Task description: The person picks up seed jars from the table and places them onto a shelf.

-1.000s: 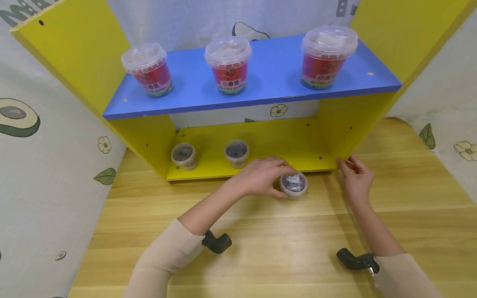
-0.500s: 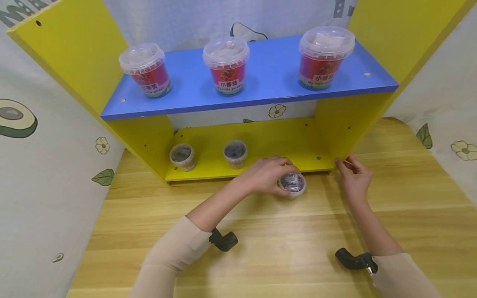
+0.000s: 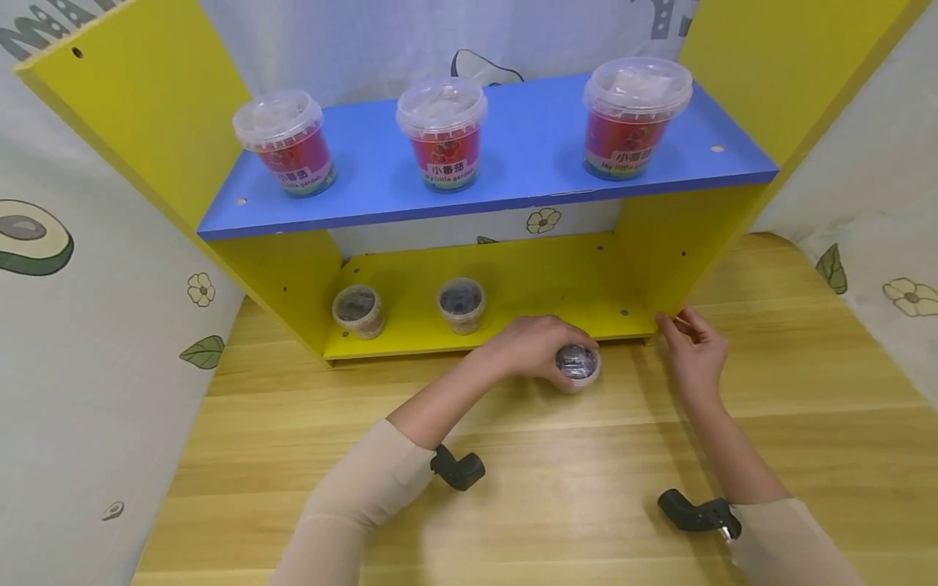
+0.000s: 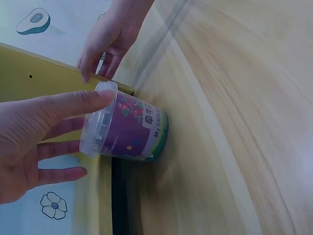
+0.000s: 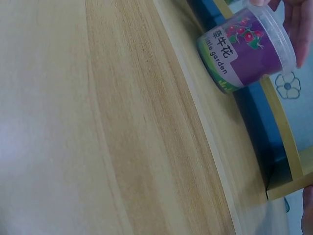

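Observation:
In the head view my left hand (image 3: 538,350) grips a lidded plastic cup (image 3: 578,365) from its left side, in front of the yellow lower shelf (image 3: 542,268). A purple label with red flowers covers the cup (image 4: 134,127) in the left wrist view; my thumb lies on the clear lid (image 4: 100,122). The cup is upright, low over the tabletop; whether its base touches is unclear. My right hand (image 3: 696,358) holds the front lower corner of the right side panel (image 3: 677,260), thumb at the front edge and fingers outside.
Two similar cups stand on the lower shelf, a left cup (image 3: 359,311) and a middle cup (image 3: 462,305). Three red-labelled cups, including the right one (image 3: 636,118), stand on the blue upper shelf (image 3: 528,146). The wooden tabletop (image 3: 557,488) extends in front.
My left hand and forearm have shifted right, and the fingers now reach further round the cup. The cup has barely moved. My right hand stays at the panel corner.

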A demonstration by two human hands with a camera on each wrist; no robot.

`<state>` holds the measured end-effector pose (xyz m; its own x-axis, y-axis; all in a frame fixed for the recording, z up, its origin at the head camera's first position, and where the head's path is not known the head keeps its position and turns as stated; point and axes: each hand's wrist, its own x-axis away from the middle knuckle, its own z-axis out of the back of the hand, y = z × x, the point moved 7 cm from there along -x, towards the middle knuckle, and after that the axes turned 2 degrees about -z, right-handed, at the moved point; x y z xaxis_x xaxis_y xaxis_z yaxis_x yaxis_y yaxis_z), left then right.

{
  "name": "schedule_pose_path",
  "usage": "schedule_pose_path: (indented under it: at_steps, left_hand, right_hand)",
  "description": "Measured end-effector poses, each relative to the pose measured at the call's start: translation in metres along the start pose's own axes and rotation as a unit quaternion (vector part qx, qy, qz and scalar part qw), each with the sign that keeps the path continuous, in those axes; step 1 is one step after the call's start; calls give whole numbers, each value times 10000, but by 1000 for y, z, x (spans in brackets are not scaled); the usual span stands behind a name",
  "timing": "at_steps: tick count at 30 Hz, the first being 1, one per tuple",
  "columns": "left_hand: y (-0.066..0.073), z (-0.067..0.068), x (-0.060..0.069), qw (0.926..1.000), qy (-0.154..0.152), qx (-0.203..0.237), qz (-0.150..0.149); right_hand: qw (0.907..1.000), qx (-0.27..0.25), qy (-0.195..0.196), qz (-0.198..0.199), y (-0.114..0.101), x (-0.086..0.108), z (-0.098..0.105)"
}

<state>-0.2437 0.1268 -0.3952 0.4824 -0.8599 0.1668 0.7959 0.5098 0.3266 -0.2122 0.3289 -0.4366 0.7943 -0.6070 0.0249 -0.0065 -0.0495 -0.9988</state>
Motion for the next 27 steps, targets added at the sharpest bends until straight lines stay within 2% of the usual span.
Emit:
schedule_pose_path:
  at_steps: [7, 11, 20, 27]
  left_hand:
    - [4, -2, -10, 9997, -220, -93, 34]
    - [6, -2, -11, 9994, -291, -161, 119]
    - [8, 0, -9, 9992, -229, -306, 135]
    - [7, -1, -10, 9991, -231, -281, 205]
  right_hand:
    - [10000, 72, 11, 25, -6, 3, -3]
    - [10000, 17, -2, -13, -3, 1, -3]
    - [9995, 280, -21, 161, 1, -2, -1]
    - [9999, 151, 12, 17, -5, 3, -2]
